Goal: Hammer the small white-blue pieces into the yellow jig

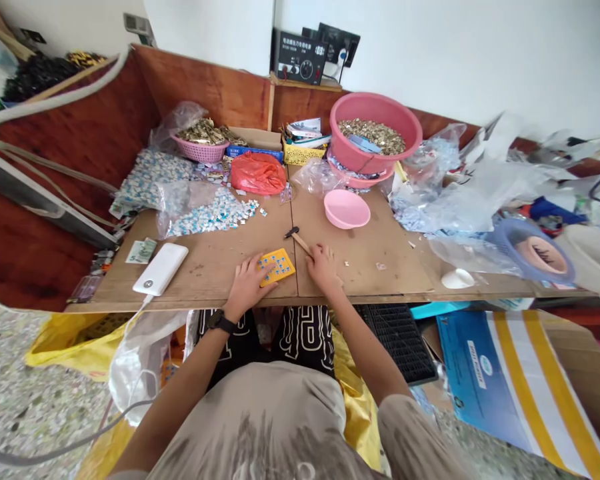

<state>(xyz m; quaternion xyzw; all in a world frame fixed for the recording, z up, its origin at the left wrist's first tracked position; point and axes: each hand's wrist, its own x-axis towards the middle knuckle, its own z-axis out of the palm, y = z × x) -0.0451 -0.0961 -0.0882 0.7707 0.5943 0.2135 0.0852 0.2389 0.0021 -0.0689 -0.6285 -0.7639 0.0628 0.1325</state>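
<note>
My left hand (250, 281) rests at the left side of a yellow tray (287, 261), with its thumb along the near edge and fingers over the left part. Small blue-and-white pieces (279, 270) sit in rows on the tray, some hidden by the fingers. In my right hand (325, 270) is a small hammer (300, 241), its wooden handle gripped and its dark head lying on or just over the tabletop beyond the tray. Further back on the left, a heap of loose blue-and-white pieces (217, 212) spills from a clear bag.
A pink bowl (347, 209) stands behind the hammer, and a large pink basin (375, 110) of brass-coloured parts behind it. A red bag (258, 173) lies back left. The white power bank (161, 269) is left of my hands. Plastic bags (470, 200) crowd the right side.
</note>
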